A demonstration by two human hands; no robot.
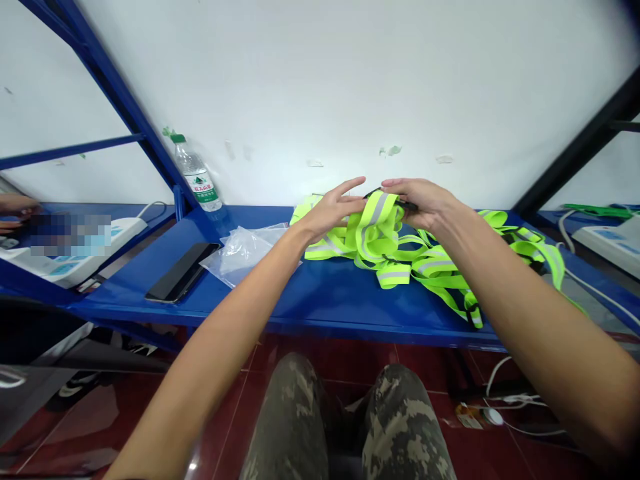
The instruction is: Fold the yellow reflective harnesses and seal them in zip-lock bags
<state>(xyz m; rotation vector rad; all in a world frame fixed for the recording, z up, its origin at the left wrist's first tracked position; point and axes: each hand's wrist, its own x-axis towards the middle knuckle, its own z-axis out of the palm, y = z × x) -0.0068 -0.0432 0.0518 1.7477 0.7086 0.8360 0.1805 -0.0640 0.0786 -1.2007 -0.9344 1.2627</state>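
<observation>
Left hand (pixel 327 212): my fingers half-open at strap (pixel 364 233); grip unclear.
Right hand (pixel 425 203): fingers curled, holding strap.
Strap: neon, looped between hands, above table (pixel 345 300).
Snag: tangled pile (pixel 437 265) could catch if pulled.

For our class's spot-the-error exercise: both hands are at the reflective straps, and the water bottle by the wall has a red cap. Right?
No: the head view shows a green cap on the water bottle. The left hand and right hand are at the reflective straps.
</observation>
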